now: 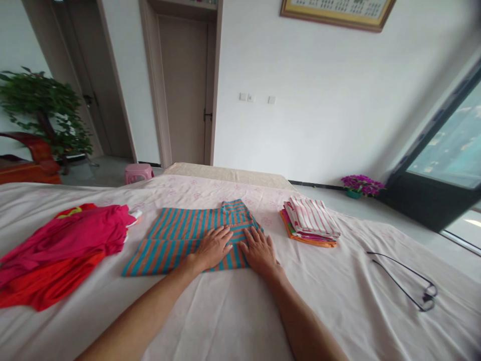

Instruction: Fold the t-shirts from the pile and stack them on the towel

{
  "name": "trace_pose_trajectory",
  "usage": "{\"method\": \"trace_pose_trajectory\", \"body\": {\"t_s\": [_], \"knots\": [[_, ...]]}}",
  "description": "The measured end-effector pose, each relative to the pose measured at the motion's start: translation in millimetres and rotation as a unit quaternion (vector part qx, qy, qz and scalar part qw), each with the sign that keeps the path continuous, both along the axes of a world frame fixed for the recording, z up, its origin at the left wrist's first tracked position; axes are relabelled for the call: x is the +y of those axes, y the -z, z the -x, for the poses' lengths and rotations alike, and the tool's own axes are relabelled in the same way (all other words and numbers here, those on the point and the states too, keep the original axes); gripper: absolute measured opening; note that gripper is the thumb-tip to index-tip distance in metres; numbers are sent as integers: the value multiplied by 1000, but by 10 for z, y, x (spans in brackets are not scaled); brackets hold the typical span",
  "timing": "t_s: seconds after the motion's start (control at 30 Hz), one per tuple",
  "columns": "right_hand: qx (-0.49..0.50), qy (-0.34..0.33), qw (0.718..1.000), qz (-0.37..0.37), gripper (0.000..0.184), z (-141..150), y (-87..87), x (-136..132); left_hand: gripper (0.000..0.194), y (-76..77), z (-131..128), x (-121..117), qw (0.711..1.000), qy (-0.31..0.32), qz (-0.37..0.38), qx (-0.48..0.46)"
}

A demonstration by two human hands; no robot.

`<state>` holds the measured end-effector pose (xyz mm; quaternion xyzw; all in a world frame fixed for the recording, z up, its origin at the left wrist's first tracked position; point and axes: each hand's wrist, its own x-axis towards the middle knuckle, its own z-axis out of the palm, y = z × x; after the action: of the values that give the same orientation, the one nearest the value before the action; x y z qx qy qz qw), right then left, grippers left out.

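A teal and orange-brown striped garment lies partly folded on the pale sheet, its right side doubled over with a small flap at the top. My left hand rests flat on it, fingers stretched out, right of its middle. Close beside, my right hand lies flat on the garment's right edge, fingers spread. Neither hand grips the cloth. Part of the garment is hidden beneath my hands.
Loose pink and red clothes lie in a heap on the left. On the right sits a folded stack of clothes, white-and-red striped on top. Eyeglasses lie farther right on the pale floral sheet. Beyond stands a pink stool.
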<state>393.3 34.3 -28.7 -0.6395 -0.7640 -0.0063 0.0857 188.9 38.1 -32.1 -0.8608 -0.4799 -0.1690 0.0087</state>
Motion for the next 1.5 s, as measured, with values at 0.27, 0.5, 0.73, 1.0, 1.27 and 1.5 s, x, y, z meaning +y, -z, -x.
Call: {"method": "trace_pose_trajectory", "body": {"t_s": [0.27, 0.5, 0.73, 1.0, 1.27, 1.5], "knots": [[-10, 3, 1000, 13, 62, -12, -3, 1, 55, 47, 808, -140, 996, -86, 25, 22], [-15, 1, 1000, -8, 62, -25, 16, 7, 59, 157, 1571, -288, 970, -240, 23, 25], [-28, 10, 999, 15, 63, -8, -7, 5, 51, 143, 1879, -313, 978, -205, 29, -32], [-32, 11, 999, 13, 62, 3, -2, 23, 32, -14, 2254, -670, 957, -211, 0, -200], [-31, 10, 999, -6, 60, 1, 21, 20, 30, -94, 2320, -840, 927, -180, 205, -257], [-32, 6, 999, -19, 58, -7, 36, 22, 35, -102, 2379, -807, 925, -174, 244, -236]]}}
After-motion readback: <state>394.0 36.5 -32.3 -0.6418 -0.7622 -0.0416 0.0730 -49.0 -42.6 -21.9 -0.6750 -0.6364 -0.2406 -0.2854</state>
